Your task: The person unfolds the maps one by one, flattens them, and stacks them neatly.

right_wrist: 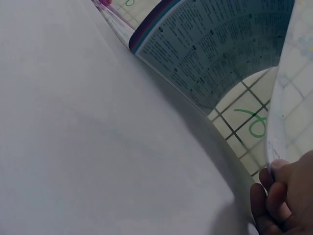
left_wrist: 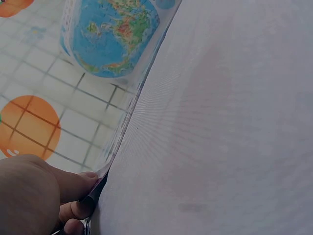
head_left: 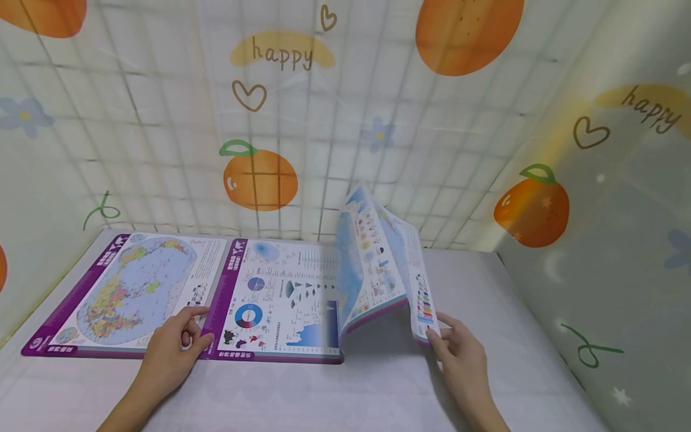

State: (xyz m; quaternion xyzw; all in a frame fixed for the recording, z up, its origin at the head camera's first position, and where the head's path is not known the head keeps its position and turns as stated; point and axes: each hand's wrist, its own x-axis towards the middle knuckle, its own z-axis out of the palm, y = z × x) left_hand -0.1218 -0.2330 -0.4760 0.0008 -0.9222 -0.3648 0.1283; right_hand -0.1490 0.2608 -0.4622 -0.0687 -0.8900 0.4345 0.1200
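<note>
Right hand: fingers pinch lower corner of map's raised right panel, holding it tented off table. Left hand: fingers loosely curled, tips pressing near edge of flat left panels, thumb on purple border. Map lies unfolded along table's far-left side, world chart leftmost, right end arched up. Orange-print sheet behind and at sides.

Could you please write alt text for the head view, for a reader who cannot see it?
A right hand lifts the end panel of a folding map on a grey table, while the left hand presses its flat part.
</note>
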